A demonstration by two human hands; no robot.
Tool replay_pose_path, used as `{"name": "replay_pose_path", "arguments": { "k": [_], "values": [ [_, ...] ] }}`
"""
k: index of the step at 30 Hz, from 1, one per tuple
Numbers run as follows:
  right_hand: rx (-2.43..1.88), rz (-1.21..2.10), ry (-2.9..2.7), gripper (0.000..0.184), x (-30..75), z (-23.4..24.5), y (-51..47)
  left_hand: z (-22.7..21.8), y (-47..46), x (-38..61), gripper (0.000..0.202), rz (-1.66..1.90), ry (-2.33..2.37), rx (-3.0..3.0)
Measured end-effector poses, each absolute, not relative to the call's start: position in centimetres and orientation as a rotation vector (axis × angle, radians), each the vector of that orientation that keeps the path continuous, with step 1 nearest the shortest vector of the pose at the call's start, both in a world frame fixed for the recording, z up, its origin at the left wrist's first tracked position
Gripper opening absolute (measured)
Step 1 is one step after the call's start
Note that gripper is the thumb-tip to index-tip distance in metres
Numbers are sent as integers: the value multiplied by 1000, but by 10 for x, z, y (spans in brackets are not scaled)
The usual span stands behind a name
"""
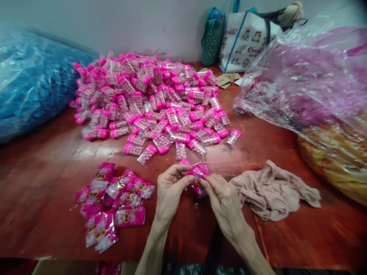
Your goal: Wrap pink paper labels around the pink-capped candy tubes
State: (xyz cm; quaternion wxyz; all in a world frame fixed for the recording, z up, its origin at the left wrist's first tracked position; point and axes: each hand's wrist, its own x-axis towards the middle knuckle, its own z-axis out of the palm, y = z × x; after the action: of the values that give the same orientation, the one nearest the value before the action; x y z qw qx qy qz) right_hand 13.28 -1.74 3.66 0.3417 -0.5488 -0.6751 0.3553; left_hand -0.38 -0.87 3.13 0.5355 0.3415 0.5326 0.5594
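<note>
In front of me, my left hand [171, 191] pinches a small clear candy container whose pink cap [185, 162] shows above the fingers; most of its body is hidden. My right hand [222, 194] grips the edge of a printed pink plastic sleeve [201, 169], which the left fingertips also touch. I cannot tell whether the container is inside the sleeve. Beyond the hands lies a big heap of pink-capped containers [137, 99] filled with pale pink balls. To the left, several containers in printed pink sleeves [130, 217] form a small pile.
A crumpled beige cloth [275, 191] lies right of my hands on the red table [43, 183]. Large plastic bags, one with blue contents [34, 84] and one with pink contents [309, 80], flank the heap. A white tote bag [246, 42] stands against the wall.
</note>
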Motion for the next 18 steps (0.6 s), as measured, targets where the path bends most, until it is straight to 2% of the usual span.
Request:
{"name": "replay_pose_path", "arguments": {
  "k": [2,4,5,8,10,12,18],
  "values": [
    [-1387,1021,-1630,10,133,38,-17,33,-10,-4,5,1331,1290,851],
    [-1351,1136,-1457,27,131,37,-16,34,-11,-4,7,1330,1311,872],
    [-1349,1190,-1367,29,130,37,-16,34,-12,-3,7,1327,1314,868],
    [-1379,1282,-1154,14,126,32,-16,33,-14,-2,8,1311,1280,812],
    [-1367,1242,-1140,10,125,29,-16,31,-14,-1,8,1313,1242,756],
    [-1333,1123,-1226,7,125,26,-17,29,-13,-1,16,1307,1201,719],
    [-1324,900,-1535,16,127,27,-14,28,-14,1,22,1315,1197,750]
  ]
}}
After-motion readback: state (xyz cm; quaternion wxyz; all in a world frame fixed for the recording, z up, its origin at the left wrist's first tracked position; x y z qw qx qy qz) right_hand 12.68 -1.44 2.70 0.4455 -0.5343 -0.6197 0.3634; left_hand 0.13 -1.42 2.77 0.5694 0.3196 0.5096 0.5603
